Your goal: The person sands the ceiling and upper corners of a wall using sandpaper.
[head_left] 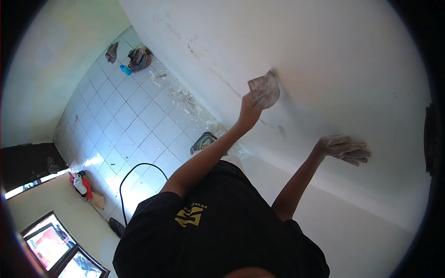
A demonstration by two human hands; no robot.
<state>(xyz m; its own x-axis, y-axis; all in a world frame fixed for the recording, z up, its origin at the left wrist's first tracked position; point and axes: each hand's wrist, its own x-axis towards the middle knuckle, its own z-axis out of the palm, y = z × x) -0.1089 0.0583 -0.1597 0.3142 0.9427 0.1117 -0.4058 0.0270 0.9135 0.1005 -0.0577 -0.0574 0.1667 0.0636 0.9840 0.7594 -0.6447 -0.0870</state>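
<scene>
My left hand (pixel 251 110) is closed on a flat, dusty brown-grey scraper-like piece (pixel 264 90); its far edge is at the pale wall (pixel 320 60), and the fingers are mostly hidden behind it. To the right, my right hand (pixel 345 149) is coated in whitish dust, with a ring on one finger. Its fingers are stretched out and partly spread on or very near the wall, holding nothing. Faint dark marks and scratches run along the wall to the left of the scraper-like piece.
Paint flakes (pixel 185 99) litter the tiled floor (pixel 125 116) along the wall's foot. A round container (pixel 204 141) stands near my feet. Farther off are a bag (pixel 139 60), a blue bottle (pixel 125 70) and a cloth (pixel 111 53). A black cable (pixel 122 185) curves at left.
</scene>
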